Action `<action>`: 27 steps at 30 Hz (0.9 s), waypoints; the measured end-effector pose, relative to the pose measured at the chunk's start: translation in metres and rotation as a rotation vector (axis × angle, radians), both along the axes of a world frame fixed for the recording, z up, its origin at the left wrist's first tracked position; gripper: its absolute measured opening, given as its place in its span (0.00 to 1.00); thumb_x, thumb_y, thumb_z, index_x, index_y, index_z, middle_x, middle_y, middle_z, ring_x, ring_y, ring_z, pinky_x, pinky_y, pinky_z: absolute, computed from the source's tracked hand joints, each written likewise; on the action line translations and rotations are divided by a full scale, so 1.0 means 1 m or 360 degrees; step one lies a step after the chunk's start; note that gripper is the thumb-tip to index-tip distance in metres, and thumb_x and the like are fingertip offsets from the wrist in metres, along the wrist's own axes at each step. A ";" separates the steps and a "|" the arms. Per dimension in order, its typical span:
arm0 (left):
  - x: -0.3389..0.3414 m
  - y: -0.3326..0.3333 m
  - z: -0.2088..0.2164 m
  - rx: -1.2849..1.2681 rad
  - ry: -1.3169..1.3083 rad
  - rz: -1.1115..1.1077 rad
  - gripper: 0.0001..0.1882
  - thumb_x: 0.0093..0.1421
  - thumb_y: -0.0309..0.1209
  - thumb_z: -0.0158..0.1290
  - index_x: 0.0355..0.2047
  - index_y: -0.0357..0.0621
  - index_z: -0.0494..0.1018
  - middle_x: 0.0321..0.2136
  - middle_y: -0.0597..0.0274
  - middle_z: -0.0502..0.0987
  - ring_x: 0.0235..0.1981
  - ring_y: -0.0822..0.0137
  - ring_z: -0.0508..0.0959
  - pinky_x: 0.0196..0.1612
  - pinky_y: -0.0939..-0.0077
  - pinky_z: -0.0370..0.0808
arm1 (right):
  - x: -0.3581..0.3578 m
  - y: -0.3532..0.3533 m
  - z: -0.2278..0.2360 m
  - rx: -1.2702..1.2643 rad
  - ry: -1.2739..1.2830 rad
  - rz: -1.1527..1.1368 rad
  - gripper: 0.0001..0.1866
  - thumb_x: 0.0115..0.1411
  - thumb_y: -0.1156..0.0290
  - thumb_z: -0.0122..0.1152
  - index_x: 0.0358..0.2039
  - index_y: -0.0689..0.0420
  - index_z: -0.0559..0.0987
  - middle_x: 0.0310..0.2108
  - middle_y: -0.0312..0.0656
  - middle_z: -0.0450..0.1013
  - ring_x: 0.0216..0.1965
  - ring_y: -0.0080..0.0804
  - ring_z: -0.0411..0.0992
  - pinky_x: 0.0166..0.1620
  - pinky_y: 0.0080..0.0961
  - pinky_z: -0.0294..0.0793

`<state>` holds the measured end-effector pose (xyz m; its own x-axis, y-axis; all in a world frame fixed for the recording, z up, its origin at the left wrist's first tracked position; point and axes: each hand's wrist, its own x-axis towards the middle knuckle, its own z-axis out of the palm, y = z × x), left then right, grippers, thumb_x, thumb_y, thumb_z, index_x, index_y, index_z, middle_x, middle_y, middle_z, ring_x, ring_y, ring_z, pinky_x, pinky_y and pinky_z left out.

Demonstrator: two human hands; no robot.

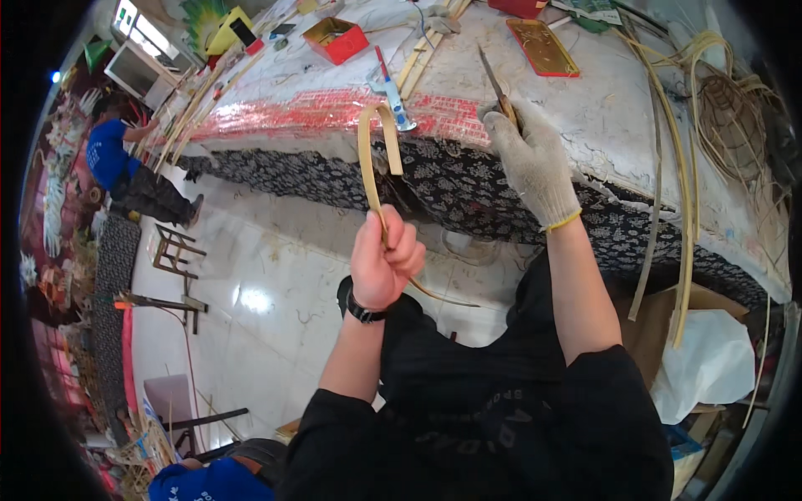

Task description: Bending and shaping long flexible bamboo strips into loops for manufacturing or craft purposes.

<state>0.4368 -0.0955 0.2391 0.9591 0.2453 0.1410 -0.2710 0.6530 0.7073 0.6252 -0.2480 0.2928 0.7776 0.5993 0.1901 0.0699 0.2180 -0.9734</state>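
Note:
My bare left hand (386, 260), with a dark watch at its wrist, is closed around a thin bamboo strip (368, 159). Above the fist the strip bends over in a hook; its other end trails out below the hand to the right. A white knit glove with a yellow cuff covers my right hand (528, 159), which grips a knife (496, 82) by its handle. The narrow blade points up and away over the table, apart from the strip. Near the hooked strip, a blue and white tool (393, 96) lies at the table's edge.
On the table (451, 92) are a red box (334, 40), a red-rimmed tray (543, 48) and wooden strips (422, 63). Long strips (681, 209) hang over the right edge near a white bag (706, 359). People in blue work at the far left (113, 154) and lower left (213, 480).

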 end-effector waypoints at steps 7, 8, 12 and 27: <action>0.011 0.000 0.002 0.0188 0.0036 -0.0318 0.28 0.75 0.54 0.25 0.38 0.46 0.66 0.14 0.75 0.51 0.13 0.78 0.48 0.17 0.79 0.46 | -0.031 0.021 0.006 0.0093 0.0260 0.0212 0.14 0.70 0.61 0.53 0.46 0.58 0.74 0.23 0.31 0.68 0.14 0.12 0.58 0.15 0.12 0.56; 0.013 -0.002 0.003 0.0151 0.0023 -0.0304 0.28 0.75 0.54 0.25 0.38 0.46 0.66 0.14 0.75 0.51 0.13 0.78 0.48 0.17 0.79 0.46 | -0.031 0.023 0.007 0.0130 0.0381 0.0284 0.13 0.70 0.61 0.54 0.45 0.57 0.74 0.22 0.29 0.67 0.14 0.12 0.58 0.15 0.13 0.56; 0.017 -0.012 0.014 0.0213 0.0063 -0.0420 0.33 0.74 0.55 0.24 0.52 0.40 0.68 0.17 0.71 0.63 0.15 0.75 0.61 0.20 0.80 0.59 | -0.025 0.033 0.005 0.0467 0.0679 0.0356 0.12 0.70 0.60 0.54 0.43 0.55 0.74 0.25 0.29 0.68 0.14 0.11 0.56 0.15 0.11 0.55; -0.007 -0.028 -0.004 0.0720 0.0145 0.0142 0.19 0.74 0.37 0.40 0.58 0.38 0.67 0.33 0.65 0.74 0.29 0.76 0.72 0.35 0.83 0.69 | -0.017 0.022 0.012 0.0948 0.0817 0.0213 0.09 0.72 0.62 0.51 0.44 0.52 0.72 0.33 0.31 0.70 0.17 0.11 0.56 0.17 0.10 0.57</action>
